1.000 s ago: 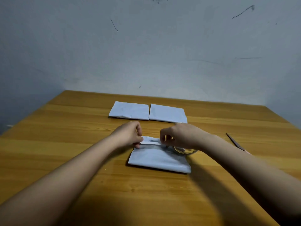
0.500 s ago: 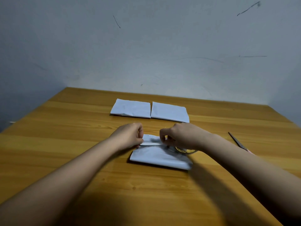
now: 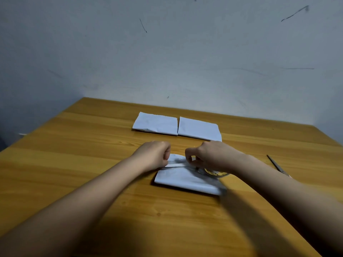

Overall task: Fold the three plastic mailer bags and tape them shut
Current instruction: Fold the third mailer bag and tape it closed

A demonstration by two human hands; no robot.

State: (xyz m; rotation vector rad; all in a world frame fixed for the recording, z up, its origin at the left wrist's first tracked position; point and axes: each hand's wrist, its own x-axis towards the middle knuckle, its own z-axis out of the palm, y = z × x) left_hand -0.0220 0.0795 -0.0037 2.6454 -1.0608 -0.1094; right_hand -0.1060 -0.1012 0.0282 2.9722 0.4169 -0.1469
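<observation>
A folded white mailer bag (image 3: 185, 179) lies on the wooden table (image 3: 74, 164) in front of me. A strip of clear tape (image 3: 176, 165) stretches over its far edge. My left hand (image 3: 154, 154) pinches the strip's left end with curled fingers. My right hand (image 3: 207, 156) pinches the strip's right end; the tape roll (image 3: 216, 173) sits under that hand, mostly hidden. Two more folded white bags, one at left (image 3: 156, 124) and one at right (image 3: 198, 129), lie side by side farther back.
A pair of scissors (image 3: 277, 166) lies on the table to the right of my right forearm. A grey wall (image 3: 167, 52) stands right behind the table's far edge. The table's left edge runs diagonally at left.
Both hands stay over the near bag with the tape strip between them. The strip lies a little lower against the bag's far edge; the view has shifted slightly.
</observation>
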